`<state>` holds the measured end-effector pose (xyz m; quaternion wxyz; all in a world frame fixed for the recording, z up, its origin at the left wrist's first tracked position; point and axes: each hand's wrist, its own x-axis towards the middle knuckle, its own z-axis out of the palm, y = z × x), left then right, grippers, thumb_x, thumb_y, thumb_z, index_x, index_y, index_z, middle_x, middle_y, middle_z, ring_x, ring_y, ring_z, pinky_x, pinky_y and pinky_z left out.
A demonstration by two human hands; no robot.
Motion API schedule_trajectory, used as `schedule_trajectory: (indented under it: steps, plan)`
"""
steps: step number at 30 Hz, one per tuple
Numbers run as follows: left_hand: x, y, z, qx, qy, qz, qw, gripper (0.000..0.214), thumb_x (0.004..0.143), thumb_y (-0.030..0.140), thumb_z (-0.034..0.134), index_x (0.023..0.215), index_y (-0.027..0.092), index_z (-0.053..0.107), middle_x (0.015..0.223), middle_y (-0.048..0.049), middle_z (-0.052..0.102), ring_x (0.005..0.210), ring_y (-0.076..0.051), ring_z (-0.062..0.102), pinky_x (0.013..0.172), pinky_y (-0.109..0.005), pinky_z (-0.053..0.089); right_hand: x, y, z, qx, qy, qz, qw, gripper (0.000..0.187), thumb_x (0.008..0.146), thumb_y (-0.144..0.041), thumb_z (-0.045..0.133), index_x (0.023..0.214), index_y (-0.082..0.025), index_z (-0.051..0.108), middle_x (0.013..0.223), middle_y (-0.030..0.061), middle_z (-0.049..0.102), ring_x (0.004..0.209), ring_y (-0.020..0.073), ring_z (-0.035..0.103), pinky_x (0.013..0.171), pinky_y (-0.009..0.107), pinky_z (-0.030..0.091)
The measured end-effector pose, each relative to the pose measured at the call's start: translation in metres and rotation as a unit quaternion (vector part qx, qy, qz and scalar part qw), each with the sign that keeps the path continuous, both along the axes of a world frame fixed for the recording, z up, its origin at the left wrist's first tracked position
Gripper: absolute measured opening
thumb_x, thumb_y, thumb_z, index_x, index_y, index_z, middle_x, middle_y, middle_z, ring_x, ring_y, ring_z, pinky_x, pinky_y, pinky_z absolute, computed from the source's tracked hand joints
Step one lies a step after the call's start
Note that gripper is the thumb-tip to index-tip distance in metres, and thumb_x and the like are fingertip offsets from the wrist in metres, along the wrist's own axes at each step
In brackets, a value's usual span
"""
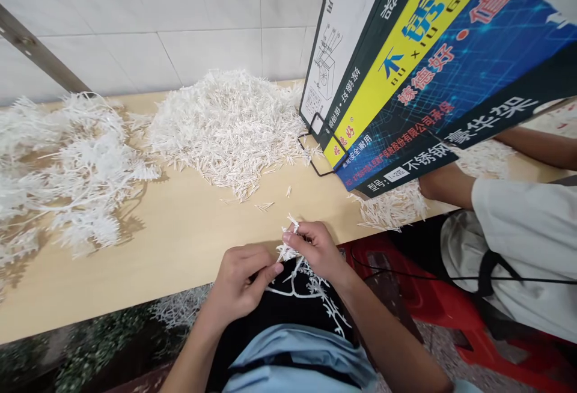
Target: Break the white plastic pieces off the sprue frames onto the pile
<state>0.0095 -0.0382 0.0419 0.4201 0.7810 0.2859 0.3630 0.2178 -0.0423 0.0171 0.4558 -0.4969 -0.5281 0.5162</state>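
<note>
My left hand (241,285) and my right hand (315,247) meet over the table's front edge, both closed on a white plastic branching frame (297,279) with small spikes. The frame hangs down over my dark lap. My right hand pinches a tuft of its white tips near the top, and my left hand grips its stem just to the left. A few loose white sticks (265,205) lie on the wood right behind my hands.
A big heap of white sticks (225,122) lies mid-table, and tangled white branch frames (67,164) sit at left. A tilted printed box (433,62) leans at right. Another person's arms (451,185) rest beside it. A red stool (406,285) stands below.
</note>
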Motion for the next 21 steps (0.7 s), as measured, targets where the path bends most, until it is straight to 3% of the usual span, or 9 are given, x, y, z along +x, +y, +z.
schedule_trajectory:
  steps: [3,5,9,13,15,18,21]
  plan:
    - [-0.004,-0.005,0.006,-0.083,-0.114,-0.059,0.988,0.039,0.103,0.038,0.059,0.068,0.02,0.06,0.056,0.001,0.048,0.051,-0.012,0.041,0.052,-0.028,0.03,0.0,0.003,-0.006,-0.018,0.071,-0.087,0.994,0.041,0.094,-0.046,0.064,0.066,-0.02,0.05,0.064,-0.0046,0.038,0.057,0.0108,0.032,0.055,0.027,0.028]
    - [-0.006,-0.006,0.011,-0.111,-0.151,-0.041,0.981,0.036,0.103,0.038,0.058,0.072,0.021,0.061,0.058,0.0011,0.052,0.052,-0.013,0.045,0.053,-0.028,0.034,0.0,0.006,-0.005,-0.011,0.065,-0.075,0.995,0.043,0.095,-0.045,0.063,0.065,-0.02,0.047,0.064,-0.0046,0.037,0.058,0.0109,0.032,0.056,0.027,0.028]
    - [-0.002,0.004,0.017,-0.018,0.009,0.112,0.993,0.017,0.105,0.025,0.055,0.091,0.021,0.065,0.075,-0.0009,0.06,0.067,-0.014,0.055,0.063,-0.026,0.042,0.001,0.006,0.001,0.019,-0.014,-0.023,0.999,0.042,0.097,-0.043,0.062,0.065,-0.018,0.051,0.064,-0.0034,0.042,0.064,0.0123,0.039,0.063,0.027,0.032]
    - [0.005,0.015,0.013,0.081,0.175,0.079,0.978,0.015,0.103,0.032,0.06,0.111,0.021,0.065,0.092,-0.0037,0.067,0.081,-0.017,0.063,0.068,-0.026,0.045,0.0,0.002,0.005,0.024,-0.039,-0.002,0.999,0.038,0.098,-0.042,0.06,0.069,-0.017,0.056,0.066,-0.0028,0.047,0.067,0.013,0.044,0.065,0.027,0.035]
    - [0.008,0.016,0.008,0.105,0.221,0.06,0.968,0.014,0.105,0.03,0.056,0.103,0.021,0.066,0.086,-0.0025,0.066,0.076,-0.017,0.061,0.065,-0.026,0.043,0.0,0.001,0.005,0.028,-0.042,0.015,0.999,0.039,0.099,-0.04,0.059,0.068,-0.017,0.054,0.067,-0.0029,0.046,0.068,0.0128,0.044,0.066,0.026,0.035]
    - [0.011,0.011,0.004,0.096,0.219,0.047,0.97,0.023,0.106,0.023,0.05,0.087,0.02,0.063,0.074,-0.0005,0.061,0.064,-0.014,0.056,0.06,-0.025,0.04,0.0,0.002,0.001,0.033,-0.051,0.013,0.998,0.038,0.098,-0.039,0.06,0.067,-0.018,0.053,0.066,-0.003,0.045,0.068,0.0127,0.044,0.065,0.026,0.035]
    - [0.007,-0.003,0.013,0.068,0.145,0.01,0.987,0.03,0.103,0.018,0.053,0.073,0.019,0.055,0.065,0.0015,0.053,0.058,-0.012,0.05,0.058,-0.024,0.038,-0.004,0.006,-0.006,0.026,-0.025,-0.105,0.994,0.038,0.098,-0.042,0.058,0.069,-0.019,0.053,0.063,-0.0037,0.044,0.059,0.0119,0.039,0.058,0.026,0.032]
